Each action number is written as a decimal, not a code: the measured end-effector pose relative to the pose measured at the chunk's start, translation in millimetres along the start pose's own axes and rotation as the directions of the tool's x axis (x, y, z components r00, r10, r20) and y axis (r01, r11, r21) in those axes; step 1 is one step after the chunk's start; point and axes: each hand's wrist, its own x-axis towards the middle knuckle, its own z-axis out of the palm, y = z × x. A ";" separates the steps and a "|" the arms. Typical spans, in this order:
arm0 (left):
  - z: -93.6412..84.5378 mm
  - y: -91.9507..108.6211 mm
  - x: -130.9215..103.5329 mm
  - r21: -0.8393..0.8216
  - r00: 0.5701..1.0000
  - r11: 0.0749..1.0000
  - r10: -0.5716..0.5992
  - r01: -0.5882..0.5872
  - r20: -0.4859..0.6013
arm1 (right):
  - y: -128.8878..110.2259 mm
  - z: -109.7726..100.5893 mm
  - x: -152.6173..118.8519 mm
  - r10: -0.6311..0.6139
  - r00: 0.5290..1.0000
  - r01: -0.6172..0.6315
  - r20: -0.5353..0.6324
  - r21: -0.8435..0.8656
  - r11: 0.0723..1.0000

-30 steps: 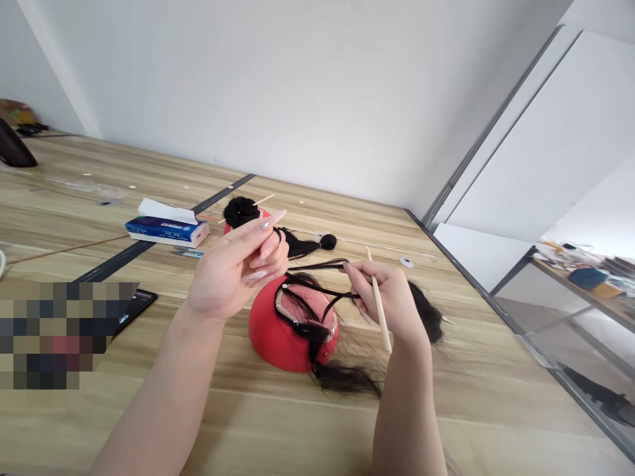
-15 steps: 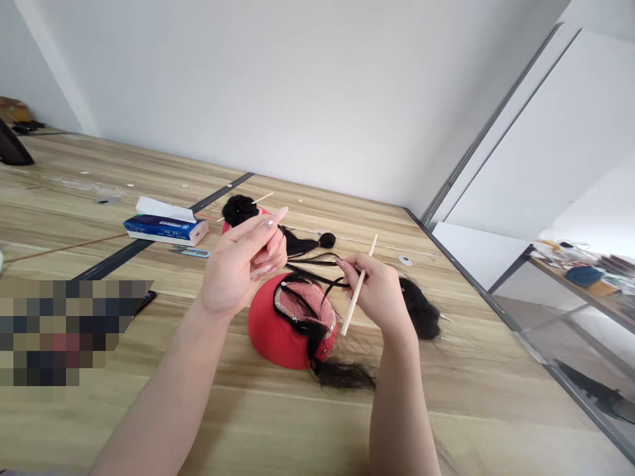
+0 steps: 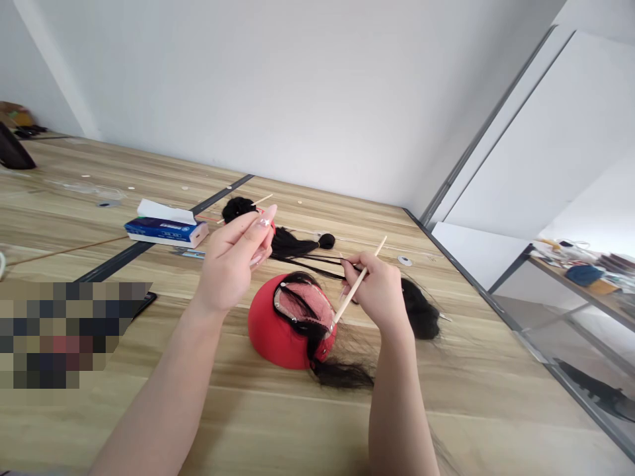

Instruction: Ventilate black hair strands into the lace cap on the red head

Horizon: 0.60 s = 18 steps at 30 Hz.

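Note:
My left hand (image 3: pixel 231 261) is closed, fingertips pinched together above the table. Strands of black hair (image 3: pixel 312 266) stretch from beneath its fingers to my right hand (image 3: pixel 374 287). A pale wooden stick (image 3: pixel 358 285) lies slanted in my right hand, which is closed round it with hair at the fingertips. Between and below the hands stands a red dome-shaped form (image 3: pixel 270 324), with a pink mesh patch (image 3: pixel 300 301) pinned on top. Loose black hair (image 3: pixel 342 373) hangs off its right side onto the table.
Behind my left hand are a black hair bun (image 3: pixel 239 209) with a stick through it and a long hair bundle (image 3: pixel 292 244). More black hair (image 3: pixel 421 314) lies right. A blue tissue box (image 3: pixel 166 231), a cutter (image 3: pixel 191 254) and a phone edge (image 3: pixel 145 304) are left.
My left hand has moved a little left, and the hair strands between my hands look straighter. The stick in my right hand has tilted, its lower end now by the mesh edge.

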 end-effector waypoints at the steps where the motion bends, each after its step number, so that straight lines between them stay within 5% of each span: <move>1: -2.3 0.2 0.5 0.007 1.000 1.000 0.007 -0.007 -0.004 | 0.8 -0.7 -0.1 0.013 1.000 -0.013 -0.002 0.016 1.000; 8: -11.1 -0.6 1.9 0.076 0.998 0.996 0.050 -0.048 -0.023 | 5.3 -12.0 -1.0 0.118 0.992 -0.124 0.041 0.206 0.971; 18: -12.7 -1.3 3.4 0.334 0.991 0.937 0.123 -0.100 -0.050 | 19.9 -24.8 1.9 0.242 0.970 -0.240 0.019 0.229 0.943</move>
